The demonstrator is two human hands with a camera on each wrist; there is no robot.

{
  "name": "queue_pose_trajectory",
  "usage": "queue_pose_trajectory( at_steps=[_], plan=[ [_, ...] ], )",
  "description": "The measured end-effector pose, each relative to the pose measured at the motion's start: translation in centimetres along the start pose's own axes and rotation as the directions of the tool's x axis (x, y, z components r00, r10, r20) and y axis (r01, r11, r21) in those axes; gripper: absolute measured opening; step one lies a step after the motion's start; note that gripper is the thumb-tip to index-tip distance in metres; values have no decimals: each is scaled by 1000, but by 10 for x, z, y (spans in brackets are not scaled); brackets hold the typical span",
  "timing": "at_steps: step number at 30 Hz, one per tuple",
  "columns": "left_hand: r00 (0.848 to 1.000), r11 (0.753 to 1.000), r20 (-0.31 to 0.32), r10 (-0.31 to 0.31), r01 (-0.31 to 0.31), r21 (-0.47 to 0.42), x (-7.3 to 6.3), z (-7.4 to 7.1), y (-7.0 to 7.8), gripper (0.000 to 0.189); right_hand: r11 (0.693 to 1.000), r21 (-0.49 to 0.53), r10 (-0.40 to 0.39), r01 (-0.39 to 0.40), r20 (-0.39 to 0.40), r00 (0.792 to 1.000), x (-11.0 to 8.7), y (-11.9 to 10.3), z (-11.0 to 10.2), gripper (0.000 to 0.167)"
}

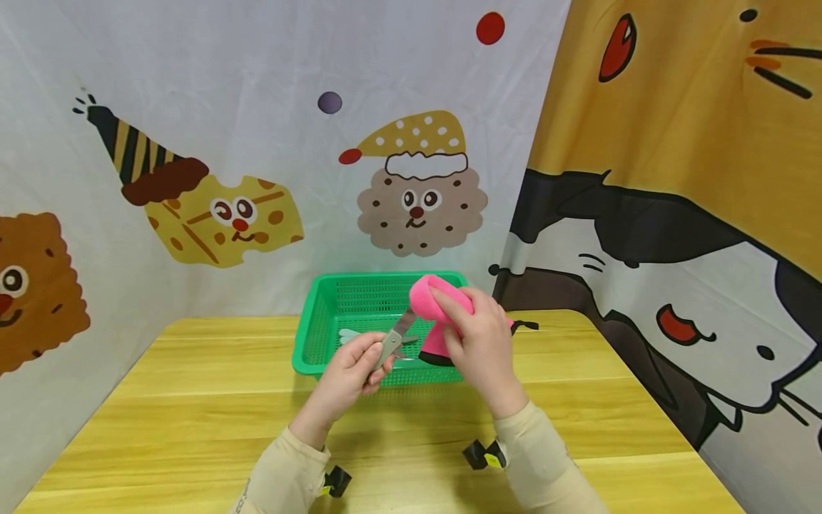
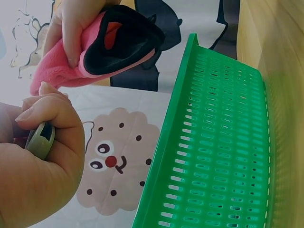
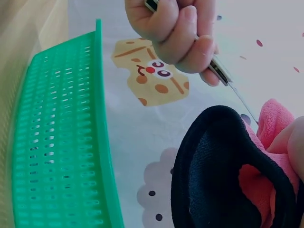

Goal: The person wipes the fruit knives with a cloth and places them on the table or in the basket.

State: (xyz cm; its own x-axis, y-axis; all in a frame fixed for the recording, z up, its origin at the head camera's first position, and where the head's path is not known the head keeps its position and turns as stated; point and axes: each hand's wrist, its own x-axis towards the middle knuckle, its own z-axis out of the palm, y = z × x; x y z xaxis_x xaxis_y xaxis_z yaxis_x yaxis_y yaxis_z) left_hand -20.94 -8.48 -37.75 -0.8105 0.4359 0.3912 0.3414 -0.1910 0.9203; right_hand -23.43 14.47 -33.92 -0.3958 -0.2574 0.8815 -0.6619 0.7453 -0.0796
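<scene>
My left hand (image 1: 349, 368) grips a folding knife by its grey-green handle (image 1: 389, 347), its blade (image 1: 404, 321) out and pointing up to the right. In my right hand (image 1: 484, 343) is a pink fuzzy fabric mitt (image 1: 443, 296) with a black-trimmed opening. My right thumb and fingers pinch its folded upper part, which meets the blade's tip. The mitt's dark-lined opening (image 3: 209, 161) hangs below, facing the right wrist view. In the left wrist view only the handle's butt end (image 2: 42, 140) shows, the rest hidden inside my left fist.
Behind and below my hands, a green perforated basket (image 1: 308, 332) stands on the wood-grain table (image 1: 193, 414). Inside lie a pale blue-handled item (image 1: 347, 334) and some metal blades, partly hidden by my hands. A printed cartoon curtain (image 1: 257, 86) hangs behind the table.
</scene>
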Motion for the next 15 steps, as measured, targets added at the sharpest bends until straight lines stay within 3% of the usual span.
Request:
queue_pose_trajectory(
  at_steps=[9,15],
  plan=[
    [1000,1000,-9,-1,1,-20,0,-2,-1,33,998,7,56,-56,-43,997,2,5,-8,51],
    [1000,1000,-17,10,-10,-25,0,-4,0,31,999,43,19,-16,-73,997,2,1,-13,49]
  ],
)
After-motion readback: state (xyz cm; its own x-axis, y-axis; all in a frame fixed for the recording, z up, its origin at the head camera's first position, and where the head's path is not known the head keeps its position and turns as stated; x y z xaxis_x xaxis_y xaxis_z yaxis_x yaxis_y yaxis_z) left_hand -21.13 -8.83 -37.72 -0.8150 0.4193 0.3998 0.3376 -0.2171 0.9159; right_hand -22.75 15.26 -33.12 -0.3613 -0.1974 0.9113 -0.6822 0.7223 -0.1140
